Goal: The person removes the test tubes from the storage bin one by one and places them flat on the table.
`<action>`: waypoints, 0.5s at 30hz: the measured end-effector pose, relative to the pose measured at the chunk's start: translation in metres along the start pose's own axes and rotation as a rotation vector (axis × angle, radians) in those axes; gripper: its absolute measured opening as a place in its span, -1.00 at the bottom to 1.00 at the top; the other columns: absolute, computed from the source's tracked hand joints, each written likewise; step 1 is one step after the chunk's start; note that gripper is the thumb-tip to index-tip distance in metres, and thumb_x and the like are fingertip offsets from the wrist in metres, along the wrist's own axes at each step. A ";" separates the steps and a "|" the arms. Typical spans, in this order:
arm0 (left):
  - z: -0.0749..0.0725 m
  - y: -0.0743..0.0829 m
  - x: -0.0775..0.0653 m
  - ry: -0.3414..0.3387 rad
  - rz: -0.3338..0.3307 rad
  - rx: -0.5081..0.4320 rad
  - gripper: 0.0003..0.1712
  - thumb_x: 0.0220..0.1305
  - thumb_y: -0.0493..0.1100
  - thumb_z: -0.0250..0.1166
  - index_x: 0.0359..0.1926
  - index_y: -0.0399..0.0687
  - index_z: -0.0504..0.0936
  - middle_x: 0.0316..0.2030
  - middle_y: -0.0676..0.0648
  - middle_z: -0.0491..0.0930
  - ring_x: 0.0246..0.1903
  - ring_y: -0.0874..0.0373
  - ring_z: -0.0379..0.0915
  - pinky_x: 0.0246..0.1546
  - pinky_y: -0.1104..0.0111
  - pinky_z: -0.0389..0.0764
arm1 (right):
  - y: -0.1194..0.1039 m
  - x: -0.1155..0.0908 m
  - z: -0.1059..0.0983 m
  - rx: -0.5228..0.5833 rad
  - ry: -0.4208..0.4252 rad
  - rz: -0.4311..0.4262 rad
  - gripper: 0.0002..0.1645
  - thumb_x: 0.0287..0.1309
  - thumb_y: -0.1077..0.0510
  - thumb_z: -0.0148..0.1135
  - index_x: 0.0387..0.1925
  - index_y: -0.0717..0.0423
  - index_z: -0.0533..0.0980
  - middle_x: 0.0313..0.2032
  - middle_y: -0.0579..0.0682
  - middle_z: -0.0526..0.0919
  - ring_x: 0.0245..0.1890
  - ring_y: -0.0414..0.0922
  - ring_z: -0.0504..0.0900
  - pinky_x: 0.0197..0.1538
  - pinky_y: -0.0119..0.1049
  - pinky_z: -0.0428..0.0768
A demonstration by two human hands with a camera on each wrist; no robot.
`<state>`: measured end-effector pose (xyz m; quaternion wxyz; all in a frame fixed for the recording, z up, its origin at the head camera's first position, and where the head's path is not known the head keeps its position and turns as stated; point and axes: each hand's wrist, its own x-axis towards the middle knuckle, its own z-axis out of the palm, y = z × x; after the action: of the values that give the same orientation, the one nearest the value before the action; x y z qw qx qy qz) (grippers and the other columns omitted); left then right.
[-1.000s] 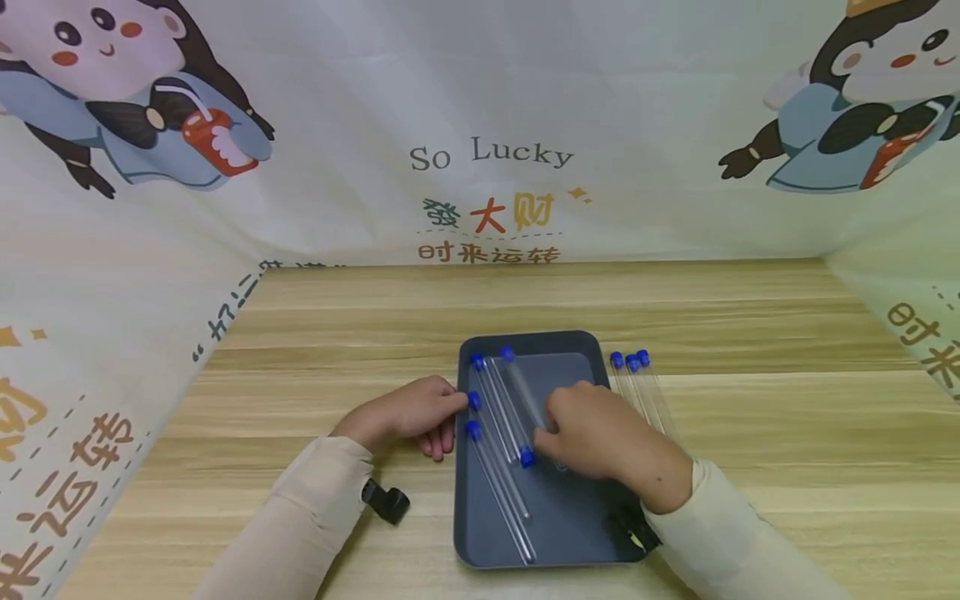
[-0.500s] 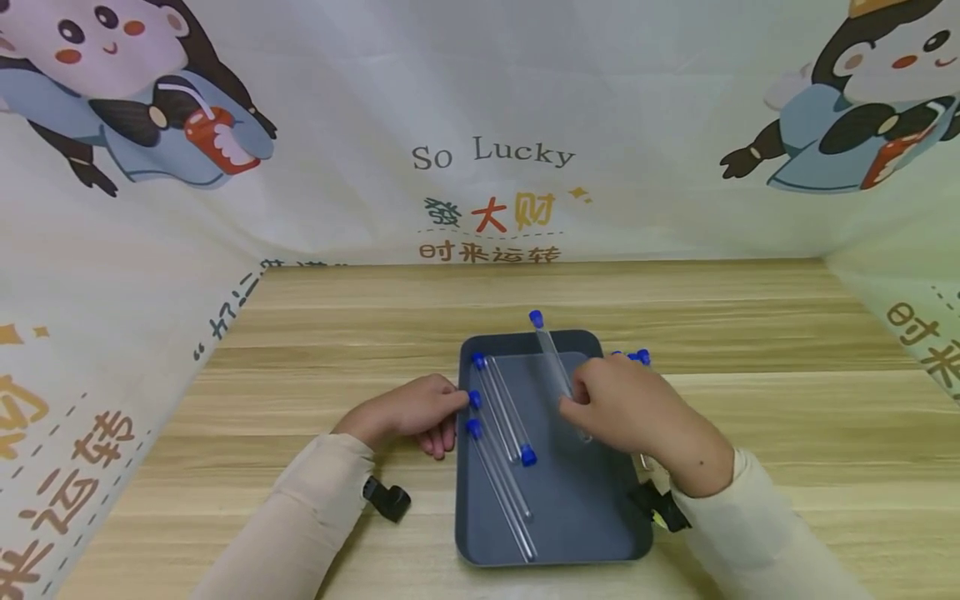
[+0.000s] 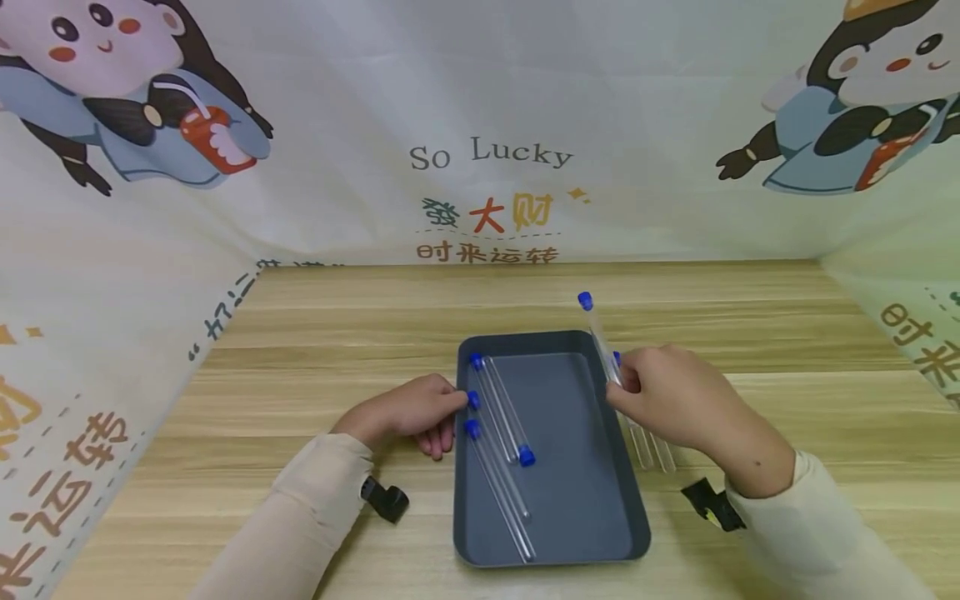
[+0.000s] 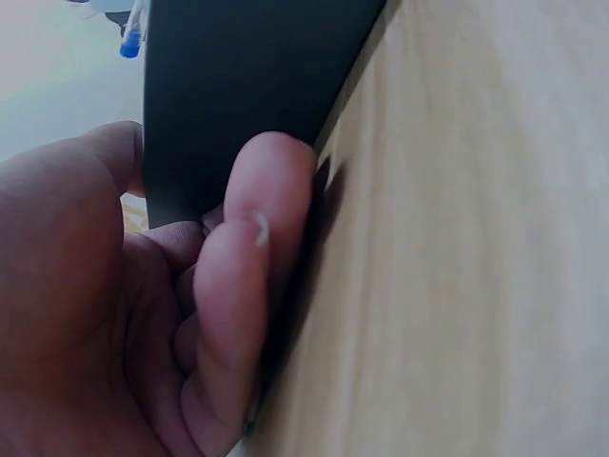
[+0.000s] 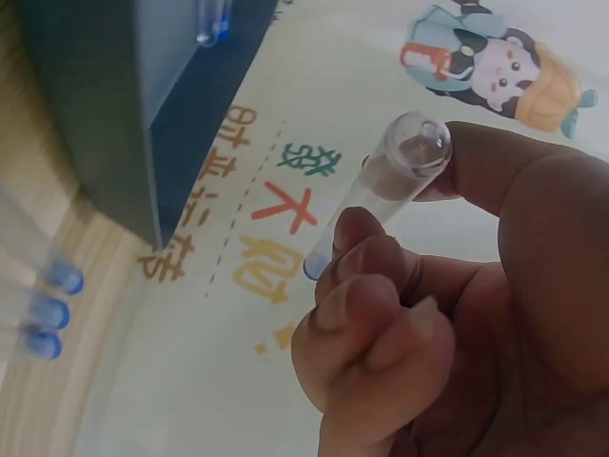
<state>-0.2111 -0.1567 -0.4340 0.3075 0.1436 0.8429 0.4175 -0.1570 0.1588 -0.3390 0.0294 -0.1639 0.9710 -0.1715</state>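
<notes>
A clear test tube [image 3: 598, 333] with a blue cap is pinched between the thumb and fingers of my right hand [image 3: 678, 398], above the tray's right edge. It tilts with its cap up and away; the right wrist view shows its rounded bottom end [image 5: 417, 143] close up. My left hand [image 3: 412, 408] holds the left rim of a dark grey tray [image 3: 577, 517], thumb at the rim and fingers against the outer wall [image 4: 238, 76]. Several capped test tubes [image 3: 498, 492] lie slantwise in the tray's left half, one with its cap toward me.
To the right of the tray, more blue-capped tubes [image 3: 658, 446] lie side by side on the wooden table [image 3: 360, 325], partly behind my right hand. Printed white cloth [image 3: 645, 108] walls in the back and sides. A black wrist device [image 3: 386, 500] sits by my left sleeve.
My right hand has lifted the test tube out of the tray and carried it right, past the tray's right rim. My left hand stays at the left rim.
</notes>
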 end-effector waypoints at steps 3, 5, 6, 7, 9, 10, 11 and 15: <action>0.000 0.000 -0.001 0.005 -0.007 -0.002 -0.38 0.49 -0.06 -0.13 -0.61 -0.25 0.62 -0.73 0.00 0.59 -0.79 0.26 0.51 -0.74 0.45 0.55 | 0.007 -0.002 0.001 -0.013 0.014 0.000 -0.64 0.23 0.05 0.11 -0.68 -0.02 0.38 -0.73 -0.14 0.33 -0.71 -0.20 0.29 -0.59 -0.34 0.25; 0.000 0.001 -0.001 0.005 -0.011 -0.004 -0.39 0.49 -0.06 -0.13 -0.61 -0.25 0.62 -0.73 0.00 0.59 -0.79 0.26 0.51 -0.74 0.45 0.55 | 0.012 -0.004 0.002 -0.022 0.023 0.001 -0.64 0.22 0.05 0.11 -0.69 -0.02 0.37 -0.72 -0.14 0.33 -0.70 -0.20 0.29 -0.59 -0.34 0.24; 0.000 0.001 -0.001 0.004 -0.012 -0.004 -0.39 0.49 -0.05 -0.13 -0.61 -0.25 0.61 -0.73 0.00 0.59 -0.79 0.26 0.51 -0.74 0.45 0.55 | 0.014 -0.004 0.003 -0.025 0.026 0.001 -0.64 0.22 0.05 0.11 -0.69 -0.03 0.37 -0.72 -0.14 0.33 -0.70 -0.20 0.28 -0.60 -0.34 0.23; -0.001 0.001 -0.001 0.004 -0.013 -0.006 -0.39 0.49 -0.05 -0.13 -0.60 -0.25 0.61 -0.73 0.00 0.59 -0.79 0.26 0.51 -0.74 0.45 0.55 | 0.016 -0.005 0.003 -0.028 0.025 0.006 -0.64 0.22 0.05 0.11 -0.69 -0.03 0.37 -0.72 -0.14 0.32 -0.70 -0.21 0.28 -0.60 -0.34 0.23; -0.001 0.001 -0.001 0.005 -0.017 -0.009 -0.39 0.49 -0.05 -0.13 -0.60 -0.25 0.61 -0.73 0.00 0.59 -0.79 0.26 0.51 -0.74 0.45 0.55 | 0.021 -0.006 0.005 -0.030 0.026 0.009 -0.62 0.23 0.04 0.12 -0.69 -0.04 0.35 -0.72 -0.15 0.30 -0.70 -0.21 0.26 -0.61 -0.35 0.21; -0.001 0.001 -0.001 0.004 -0.018 -0.008 -0.39 0.50 -0.05 -0.13 -0.60 -0.25 0.61 -0.73 0.00 0.59 -0.79 0.26 0.51 -0.74 0.45 0.55 | 0.024 -0.006 0.005 -0.035 0.029 0.008 -0.61 0.23 0.03 0.12 -0.70 -0.04 0.34 -0.72 -0.15 0.29 -0.70 -0.21 0.25 -0.61 -0.35 0.20; -0.001 0.001 -0.001 0.004 -0.019 -0.008 -0.38 0.50 -0.05 -0.13 -0.60 -0.26 0.61 -0.73 0.00 0.59 -0.79 0.25 0.51 -0.73 0.45 0.55 | 0.026 -0.007 0.006 -0.037 0.029 0.009 -0.60 0.23 0.03 0.12 -0.70 -0.04 0.32 -0.72 -0.16 0.27 -0.70 -0.21 0.24 -0.61 -0.35 0.19; 0.000 0.001 -0.002 0.004 -0.021 -0.009 -0.37 0.51 -0.04 -0.13 -0.60 -0.26 0.62 -0.73 -0.01 0.59 -0.79 0.25 0.51 -0.74 0.45 0.55 | 0.037 -0.008 0.008 -0.048 0.021 0.024 -0.58 0.24 0.02 0.11 -0.72 -0.06 0.31 -0.73 -0.17 0.27 -0.70 -0.21 0.24 -0.60 -0.34 0.18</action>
<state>-0.2098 -0.1568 -0.4325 0.3111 0.1325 0.8430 0.4184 -0.1597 0.1920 -0.3588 0.0172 -0.1511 0.9770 -0.1494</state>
